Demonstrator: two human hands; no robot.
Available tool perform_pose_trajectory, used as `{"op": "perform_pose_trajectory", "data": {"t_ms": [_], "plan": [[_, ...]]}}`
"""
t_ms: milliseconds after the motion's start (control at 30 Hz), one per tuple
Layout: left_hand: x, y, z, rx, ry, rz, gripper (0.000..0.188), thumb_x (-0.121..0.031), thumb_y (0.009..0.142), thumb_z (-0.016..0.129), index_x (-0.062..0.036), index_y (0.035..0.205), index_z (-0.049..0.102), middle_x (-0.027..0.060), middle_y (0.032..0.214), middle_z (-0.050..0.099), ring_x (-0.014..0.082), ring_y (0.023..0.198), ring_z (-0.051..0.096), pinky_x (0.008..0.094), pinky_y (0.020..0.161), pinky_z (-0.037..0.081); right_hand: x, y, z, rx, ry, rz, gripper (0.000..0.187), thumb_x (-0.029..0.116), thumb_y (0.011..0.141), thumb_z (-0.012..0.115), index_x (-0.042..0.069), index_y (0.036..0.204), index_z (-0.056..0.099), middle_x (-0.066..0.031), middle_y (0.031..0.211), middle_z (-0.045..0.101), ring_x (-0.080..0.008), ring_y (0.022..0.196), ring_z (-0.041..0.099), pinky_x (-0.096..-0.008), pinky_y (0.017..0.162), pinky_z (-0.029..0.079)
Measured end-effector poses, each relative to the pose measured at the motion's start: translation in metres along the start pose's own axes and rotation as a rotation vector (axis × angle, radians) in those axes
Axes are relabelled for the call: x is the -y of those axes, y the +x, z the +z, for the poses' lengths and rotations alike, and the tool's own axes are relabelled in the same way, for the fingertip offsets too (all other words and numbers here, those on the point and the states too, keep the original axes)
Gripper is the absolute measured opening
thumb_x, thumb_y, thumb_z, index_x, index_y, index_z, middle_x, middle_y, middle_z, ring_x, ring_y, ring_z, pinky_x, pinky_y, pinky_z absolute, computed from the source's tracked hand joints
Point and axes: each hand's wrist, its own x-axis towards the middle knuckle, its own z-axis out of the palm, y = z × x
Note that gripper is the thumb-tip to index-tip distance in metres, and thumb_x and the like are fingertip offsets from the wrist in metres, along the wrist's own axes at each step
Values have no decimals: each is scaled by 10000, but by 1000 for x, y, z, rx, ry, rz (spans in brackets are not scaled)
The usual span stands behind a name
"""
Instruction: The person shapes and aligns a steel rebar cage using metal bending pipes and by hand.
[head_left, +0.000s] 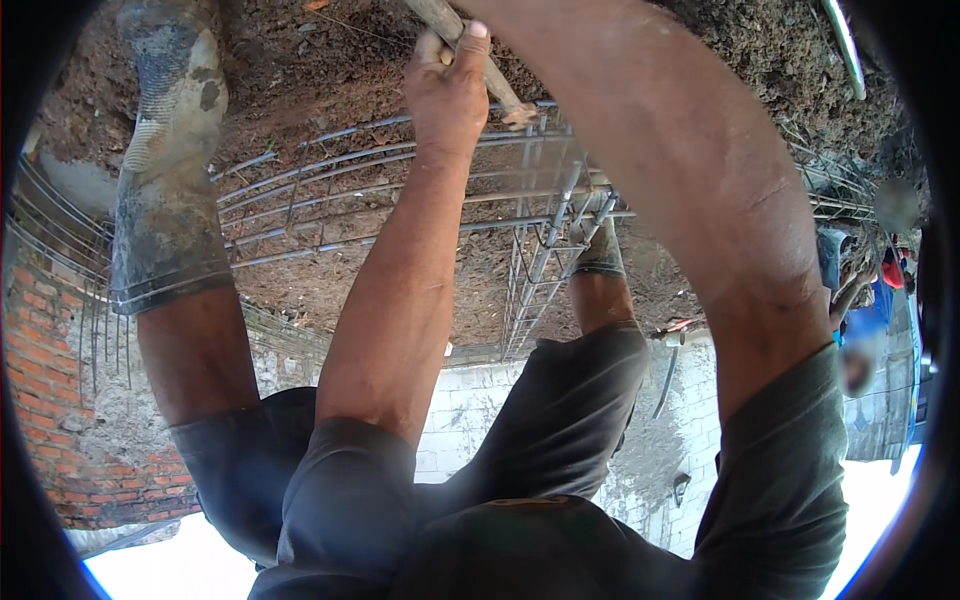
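Note:
My left hand (pixel 452 92) is closed around a round wooden handle (pixel 503 90), thumb laid along it. The handle slants from the top edge down to a blunt end just right of my wrist. Whatever is on its other end lies outside the picture. My right forearm (pixel 650 120) runs up and out through the top edge, so the right hand is hidden from view. Beneath both arms is brown, crumbly soil (pixel 300 95). Past my left wrist, a cage of steel reinforcing bars (pixel 340 190) lies across the ground.
My muddy boots (pixel 170 190) stand apart, with the bar cage between them. Another narrow bar cage (pixel 540 260) meets it near my right leg. A brick wall (pixel 50 400) is at the left, a pale block wall (pixel 470 400) behind. A pale curved strip (pixel 846 50) lies top right.

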Motion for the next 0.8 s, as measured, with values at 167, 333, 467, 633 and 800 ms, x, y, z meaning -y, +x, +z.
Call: {"op": "perform_pose_trajectory", "data": {"t_ms": [167,333,467,633,800], "plan": [[18,-6,-3,24,-33,-27,340,-294,974,688,-28,1149,567,49,965,644,114,876,567,274,772,453,-49,14,36,-104,252,-555,373,340,902,617,-12,942,733,-193,918,725,-328,844,711,-414,765,571],[25,0,-23,78,-70,-188,478,-353,991,648,-34,1292,457,112,1146,603,199,1091,542,346,972,416,-42,4,69,179,284,-474,317,287,781,685,52,975,775,-182,999,741,-345,971,716,-433,863,577],[15,-7,-39,-38,-161,-252,594,-399,1005,616,-39,1407,368,163,1291,570,266,1263,523,404,1131,387,-28,8,95,136,287,-498,324,263,821,709,28,1042,739,-178,1009,734,-334,999,707,-443,885,554],[14,-22,-29,-168,-90,-225,613,-526,998,553,-64,1367,395,190,1253,584,336,1319,506,483,1204,349,-39,-9,132,-184,216,-562,292,221,878,684,10,1073,631,-198,920,691,-325,961,704,-445,847,540],[5,-25,-31,-130,243,-306,692,-540,967,613,-36,1397,414,203,1298,581,349,1307,514,489,1151,381,-43,-14,147,-136,344,-530,263,210,871,660,8,1032,612,-192,887,681,-347,860,714,-467,773,557]]}}
